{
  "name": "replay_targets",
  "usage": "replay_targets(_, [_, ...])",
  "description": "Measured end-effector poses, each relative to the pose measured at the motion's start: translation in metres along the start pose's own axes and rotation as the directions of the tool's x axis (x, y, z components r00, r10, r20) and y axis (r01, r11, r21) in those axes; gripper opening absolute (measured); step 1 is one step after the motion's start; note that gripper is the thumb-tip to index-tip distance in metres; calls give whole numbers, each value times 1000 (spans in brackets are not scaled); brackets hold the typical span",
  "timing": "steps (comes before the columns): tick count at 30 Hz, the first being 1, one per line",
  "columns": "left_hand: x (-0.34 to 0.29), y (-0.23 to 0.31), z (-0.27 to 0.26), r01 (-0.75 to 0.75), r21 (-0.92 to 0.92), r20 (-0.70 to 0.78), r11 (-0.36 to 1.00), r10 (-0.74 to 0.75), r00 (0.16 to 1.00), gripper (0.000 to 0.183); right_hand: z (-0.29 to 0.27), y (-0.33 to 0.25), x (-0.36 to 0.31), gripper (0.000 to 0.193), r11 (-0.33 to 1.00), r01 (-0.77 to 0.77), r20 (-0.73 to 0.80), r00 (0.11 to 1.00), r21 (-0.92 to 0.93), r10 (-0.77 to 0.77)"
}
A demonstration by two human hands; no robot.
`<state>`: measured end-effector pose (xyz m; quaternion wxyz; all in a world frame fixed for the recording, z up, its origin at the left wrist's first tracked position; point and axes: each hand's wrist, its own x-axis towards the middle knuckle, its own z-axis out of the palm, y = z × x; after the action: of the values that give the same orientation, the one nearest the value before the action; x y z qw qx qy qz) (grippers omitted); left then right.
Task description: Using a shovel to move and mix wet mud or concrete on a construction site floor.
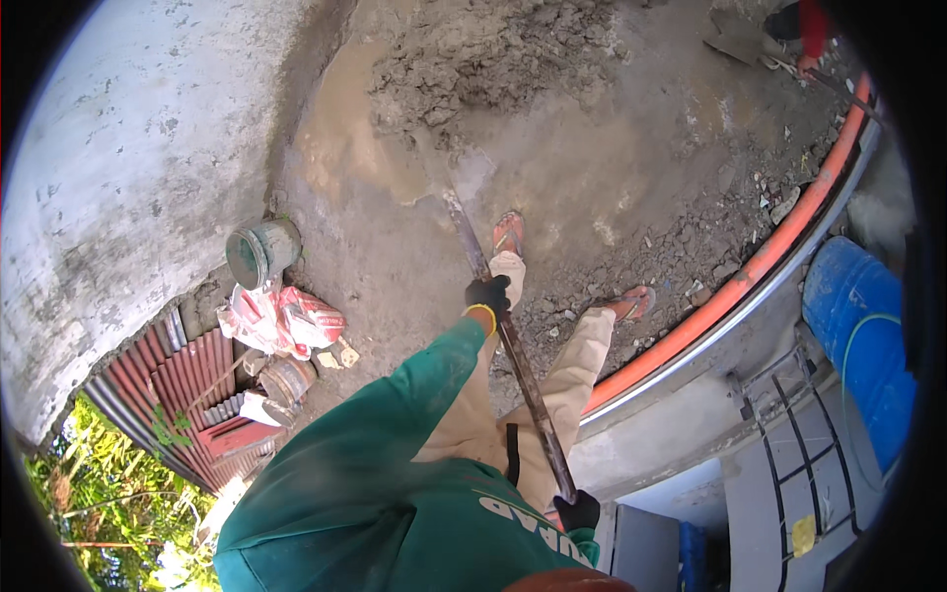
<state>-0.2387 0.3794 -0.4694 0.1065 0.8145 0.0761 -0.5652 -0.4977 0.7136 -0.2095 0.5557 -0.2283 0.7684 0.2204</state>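
Note:
My left hand (488, 293), in a dark glove with a yellow band at the wrist, is closed round the middle of a long shovel handle (528, 370). Lower down, close to my body, my right hand (577, 511) grips the upper end of the same handle, also in a dark glove. The shovel slants away from me to the far left. Its head meets the edge of a heap of wet grey mortar (473, 74) and is too smeared to make out clearly. Watery mix (360, 148) pools left of the heap. My sandalled feet stand just behind it.
A bucket (261, 252), red-and-white sacks (286, 321) and a second bucket (288, 380) stand left by a pale wall (148, 148). An orange pipe (750, 281) curves along the right, near a blue drum (858, 335). Far right, another person's red sleeve (812, 28) shows beside a shovel (738, 39).

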Motion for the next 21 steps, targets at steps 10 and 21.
replay_targets(10, [-70,67,15,-263,-203,160,943,297,941,12,-75,-15,98,27,938,301,-248,908,-174,-337])
replay_targets(21, [-197,-133,112,-751,407,106,520,790,604,32,-128,186,68,34,980,35,25,999,-197,-31])
